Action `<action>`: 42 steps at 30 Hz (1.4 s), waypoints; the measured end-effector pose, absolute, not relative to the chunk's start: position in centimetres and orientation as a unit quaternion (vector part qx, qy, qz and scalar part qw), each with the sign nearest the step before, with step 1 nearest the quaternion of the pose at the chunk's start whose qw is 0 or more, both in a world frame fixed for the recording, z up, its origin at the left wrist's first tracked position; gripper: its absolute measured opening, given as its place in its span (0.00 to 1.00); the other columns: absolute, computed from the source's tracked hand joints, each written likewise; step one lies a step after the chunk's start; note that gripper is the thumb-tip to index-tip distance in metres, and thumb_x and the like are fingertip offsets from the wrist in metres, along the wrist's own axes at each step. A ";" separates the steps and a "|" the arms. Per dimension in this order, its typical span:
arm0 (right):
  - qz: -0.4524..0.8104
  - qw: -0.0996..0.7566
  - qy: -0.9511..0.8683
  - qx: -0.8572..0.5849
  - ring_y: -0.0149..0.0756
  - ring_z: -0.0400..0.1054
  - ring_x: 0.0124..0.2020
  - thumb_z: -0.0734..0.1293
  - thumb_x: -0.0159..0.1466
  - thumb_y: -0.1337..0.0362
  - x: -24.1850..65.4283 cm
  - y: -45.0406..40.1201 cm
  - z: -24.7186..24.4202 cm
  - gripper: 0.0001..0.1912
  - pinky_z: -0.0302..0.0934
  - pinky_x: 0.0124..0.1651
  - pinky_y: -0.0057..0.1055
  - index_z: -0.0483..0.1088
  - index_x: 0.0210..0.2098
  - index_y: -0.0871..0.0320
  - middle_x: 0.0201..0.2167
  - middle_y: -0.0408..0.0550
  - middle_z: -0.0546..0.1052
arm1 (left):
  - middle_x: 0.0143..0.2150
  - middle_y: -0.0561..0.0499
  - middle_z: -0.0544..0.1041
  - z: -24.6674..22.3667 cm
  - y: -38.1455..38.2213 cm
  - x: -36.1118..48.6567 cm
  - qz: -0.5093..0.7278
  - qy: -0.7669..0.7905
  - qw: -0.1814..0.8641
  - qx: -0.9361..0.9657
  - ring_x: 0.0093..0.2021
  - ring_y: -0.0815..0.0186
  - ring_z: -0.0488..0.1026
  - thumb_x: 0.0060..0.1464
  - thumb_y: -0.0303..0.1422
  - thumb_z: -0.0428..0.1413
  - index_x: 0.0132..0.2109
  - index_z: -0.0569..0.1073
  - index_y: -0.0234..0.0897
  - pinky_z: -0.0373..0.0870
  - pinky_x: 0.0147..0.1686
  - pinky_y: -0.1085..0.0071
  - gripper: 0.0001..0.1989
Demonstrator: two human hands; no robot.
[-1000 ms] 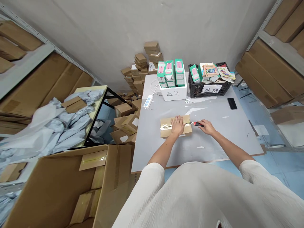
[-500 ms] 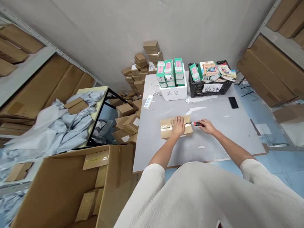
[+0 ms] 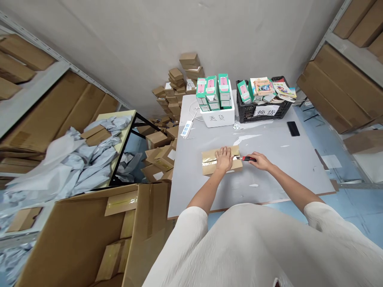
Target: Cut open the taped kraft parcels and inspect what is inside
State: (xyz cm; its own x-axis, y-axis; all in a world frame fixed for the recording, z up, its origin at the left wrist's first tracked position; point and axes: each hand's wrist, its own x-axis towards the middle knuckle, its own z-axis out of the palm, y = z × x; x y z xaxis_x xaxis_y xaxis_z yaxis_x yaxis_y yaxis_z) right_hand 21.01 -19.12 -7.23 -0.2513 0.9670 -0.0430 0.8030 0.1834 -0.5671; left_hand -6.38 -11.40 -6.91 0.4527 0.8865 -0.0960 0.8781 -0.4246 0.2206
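A small brown cardboard box (image 3: 210, 169) lies on the grey table (image 3: 269, 171), with shiny tape along its top. My left hand (image 3: 224, 159) rests flat on the box, fingers stretched out. In my right hand (image 3: 259, 161) is a red and black utility knife (image 3: 248, 158), gripped by its handle. The knife's tip is at the right end of the box, along the taped seam; how far the blade goes in cannot be made out.
Behind the box stand a white bin (image 3: 220, 118) of green and pink boxes and a black crate (image 3: 260, 113) of books. A phone (image 3: 293, 128) lies right, a power strip (image 3: 187, 129) left. A large open carton (image 3: 149, 231) stands left of the table, near piled boxes (image 3: 163, 155).
My right hand and the knife have shifted very slightly left and down at the box's right end. My left hand stays on the box.
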 end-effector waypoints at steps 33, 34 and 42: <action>0.188 0.161 -0.738 -0.628 0.51 0.74 0.57 0.67 0.76 0.56 21.5 -17.9 -8.7 0.21 0.66 0.60 0.45 0.78 0.65 0.48 0.55 0.56 0.81 | 0.83 0.37 0.58 -6.8 -11.4 -6.3 0.015 0.528 0.124 0.840 0.83 0.47 0.50 0.77 0.41 0.38 0.81 0.59 0.37 0.46 0.79 0.41 0.33; 0.184 0.163 -0.738 -0.628 0.52 0.74 0.57 0.66 0.76 0.55 21.6 -17.9 -8.9 0.20 0.66 0.59 0.45 0.78 0.64 0.48 0.55 0.56 0.81 | 0.83 0.37 0.58 -6.9 -11.5 -6.3 0.017 0.528 0.123 0.840 0.83 0.46 0.50 0.76 0.41 0.38 0.81 0.59 0.37 0.46 0.78 0.40 0.33; 0.161 0.258 -0.673 -0.675 0.54 0.75 0.53 0.66 0.73 0.54 24.9 -16.6 -8.9 0.22 0.69 0.57 0.46 0.77 0.63 0.52 0.52 0.57 0.80 | 0.81 0.38 0.62 -7.3 -11.7 -6.8 0.041 0.525 0.125 0.841 0.82 0.47 0.54 0.77 0.41 0.39 0.80 0.62 0.40 0.46 0.79 0.41 0.31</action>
State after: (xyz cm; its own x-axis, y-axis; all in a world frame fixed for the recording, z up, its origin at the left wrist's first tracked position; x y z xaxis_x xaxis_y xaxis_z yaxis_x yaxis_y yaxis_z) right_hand 24.95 -16.63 -8.87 0.0428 0.9906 0.1297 0.8247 0.0382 -0.5643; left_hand -6.78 -11.68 -7.26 0.4450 0.8933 -0.0633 0.8728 -0.4168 0.2538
